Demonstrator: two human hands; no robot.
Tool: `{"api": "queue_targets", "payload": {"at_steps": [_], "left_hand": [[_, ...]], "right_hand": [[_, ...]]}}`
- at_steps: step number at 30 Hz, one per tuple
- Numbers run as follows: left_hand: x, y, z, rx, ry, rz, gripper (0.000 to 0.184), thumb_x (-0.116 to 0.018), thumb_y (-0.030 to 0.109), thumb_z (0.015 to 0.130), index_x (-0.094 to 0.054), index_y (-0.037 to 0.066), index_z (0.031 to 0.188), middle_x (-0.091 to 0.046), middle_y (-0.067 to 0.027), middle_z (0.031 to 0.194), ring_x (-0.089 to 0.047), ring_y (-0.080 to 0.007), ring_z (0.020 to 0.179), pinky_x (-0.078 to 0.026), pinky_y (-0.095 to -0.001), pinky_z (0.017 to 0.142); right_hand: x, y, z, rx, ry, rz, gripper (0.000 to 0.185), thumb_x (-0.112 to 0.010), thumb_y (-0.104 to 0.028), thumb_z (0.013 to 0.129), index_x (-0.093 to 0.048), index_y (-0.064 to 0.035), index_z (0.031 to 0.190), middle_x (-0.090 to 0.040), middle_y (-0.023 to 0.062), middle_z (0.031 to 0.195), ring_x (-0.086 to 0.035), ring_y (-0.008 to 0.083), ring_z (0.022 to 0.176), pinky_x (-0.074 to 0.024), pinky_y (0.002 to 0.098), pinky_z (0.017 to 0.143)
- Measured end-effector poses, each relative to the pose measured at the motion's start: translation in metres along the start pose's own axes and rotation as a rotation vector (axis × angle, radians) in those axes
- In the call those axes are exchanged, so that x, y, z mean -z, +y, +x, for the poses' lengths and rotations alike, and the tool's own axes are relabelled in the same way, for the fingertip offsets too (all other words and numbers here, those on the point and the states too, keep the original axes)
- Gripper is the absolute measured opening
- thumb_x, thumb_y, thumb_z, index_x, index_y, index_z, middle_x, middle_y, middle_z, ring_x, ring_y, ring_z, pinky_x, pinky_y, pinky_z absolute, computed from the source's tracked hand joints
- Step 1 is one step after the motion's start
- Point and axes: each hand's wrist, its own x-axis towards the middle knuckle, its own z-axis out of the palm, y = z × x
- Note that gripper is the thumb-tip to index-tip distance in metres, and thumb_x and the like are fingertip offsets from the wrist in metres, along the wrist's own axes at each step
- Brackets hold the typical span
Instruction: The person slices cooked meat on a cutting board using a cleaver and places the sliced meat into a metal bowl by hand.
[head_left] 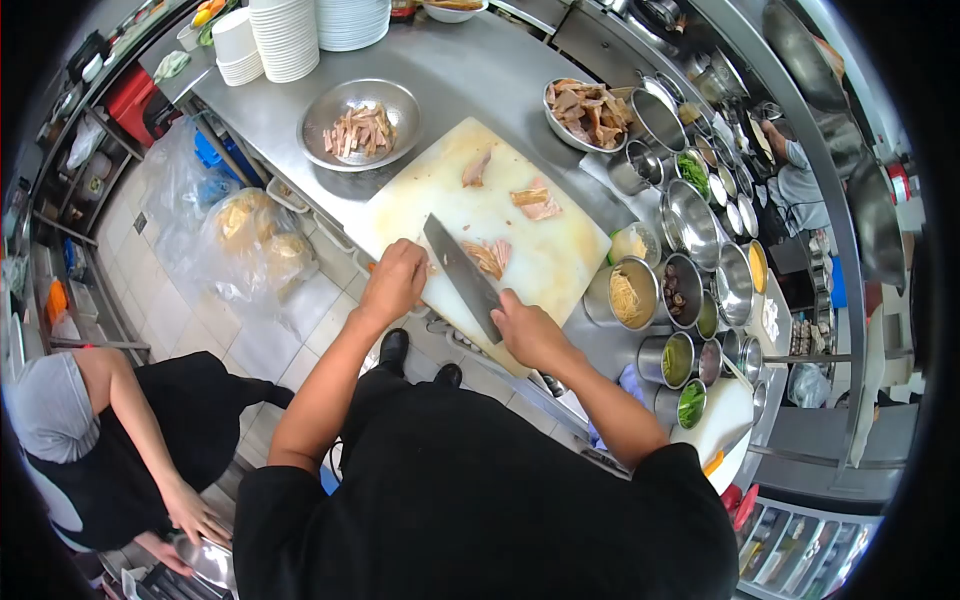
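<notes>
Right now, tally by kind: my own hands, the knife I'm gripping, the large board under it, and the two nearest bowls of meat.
Hands: 2, left hand and right hand
Knife: 1
Board: 1
Bowls: 2, bowl of strips and bowl of larger pieces
Total: 6

"Spot any white?"
"On the board (pixel 430 182), with yellowish stains; on the bowls (pixel 285 45) too."
"And pink?"
"In the meat (pixel 360 131), patched with cream."
"Grey?"
"Across the cleaver (pixel 459 266) and counter (pixel 445 65)."
</notes>
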Motion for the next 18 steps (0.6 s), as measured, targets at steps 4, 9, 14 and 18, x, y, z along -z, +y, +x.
{"api": "queue_targets", "payload": {"at_steps": [4,9,14,18], "left_hand": [[-0.019,0.014,-0.012,0.142,0.103,-0.092,0.041,-0.066,0.003,0.087,-0.052,-0.010,0.122,-0.053,-0.0278,0.120,-0.051,-0.0443,0.115,-0.041,-0.0475,0.102],[-0.059,0.044,-0.018,0.137,0.105,0.017,0.074,-0.073,0.017,0.089,-0.033,-0.014,0.144,-0.032,-0.0358,0.147,-0.034,-0.0497,0.138,-0.032,-0.0470,0.116],[-0.092,0.061,0.013,0.059,0.112,-0.052,0.084,-0.077,0.025,0.086,-0.031,-0.013,0.145,-0.027,-0.0405,0.147,-0.030,-0.0535,0.137,-0.028,-0.0509,0.116],[-0.113,0.068,0.026,0.038,0.127,0.048,0.078,-0.076,0.029,0.086,-0.039,-0.001,0.148,-0.030,-0.0397,0.146,-0.030,-0.0533,0.137,-0.028,-0.0551,0.115]], "right_hand": [[-0.011,0.052,-0.023,-0.146,0.055,0.702,0.030,-0.052,-0.032,0.105,-0.047,-0.0049,0.118,-0.053,0.0091,0.061,-0.052,0.0208,0.045,-0.0465,0.0380,0.046],[-0.020,0.099,-0.061,-0.289,0.119,1.112,0.032,-0.051,-0.029,0.106,-0.046,-0.0086,0.130,-0.045,-0.0006,0.061,-0.042,0.0101,0.041,-0.0424,0.0285,0.038],[-0.036,0.123,-0.061,-0.305,0.118,1.241,0.031,-0.052,-0.026,0.106,-0.044,-0.0090,0.130,-0.046,0.0005,0.060,-0.043,0.0109,0.040,-0.0434,0.0297,0.038],[-0.037,0.103,-0.037,-0.223,-0.035,1.207,0.029,-0.053,-0.025,0.105,-0.043,-0.0074,0.127,-0.046,0.0007,0.061,-0.044,0.0112,0.040,-0.0431,0.0298,0.038]]}}
